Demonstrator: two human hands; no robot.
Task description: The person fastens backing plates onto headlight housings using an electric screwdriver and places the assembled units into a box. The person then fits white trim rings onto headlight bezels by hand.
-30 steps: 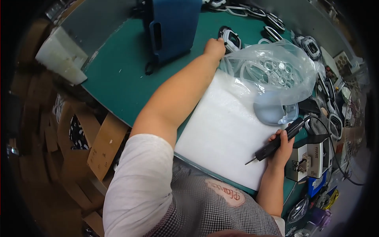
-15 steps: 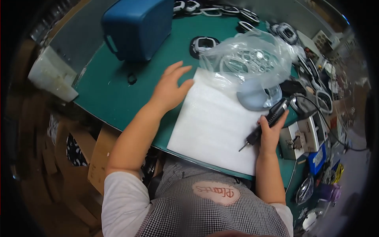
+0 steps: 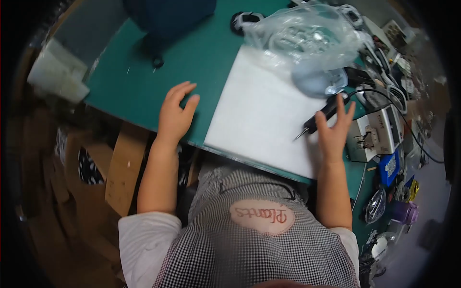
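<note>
A black electric screwdriver (image 3: 322,116) with a thin metal bit lies at the right side of a white foam sheet (image 3: 254,105), its bit pointing down and left. Over it my right hand (image 3: 333,132) has its fingers spread; thumb and forefinger are close to the tool, and whether they touch it I cannot tell. My left hand (image 3: 175,115) is open, fingers apart and holding nothing, near the table's front edge left of the sheet. Beyond the screwdriver is a pale blue curved plastic shell (image 3: 312,81). Behind that, a clear plastic bag (image 3: 307,41) holds parts that are blurred.
On the green tabletop (image 3: 115,96) stand a dark blue bin (image 3: 170,19) and, below it, a small black ring (image 3: 157,62). A black-and-white housing (image 3: 242,21) sits at the back. At right are a grey-white boxy device (image 3: 377,134), the screwdriver's cord and cluttered parts.
My left hand has drawn back from the sheet's upper left corner toward me. My right hand has loosened from the screwdriver, its fingers now spread. The view has tilted down.
</note>
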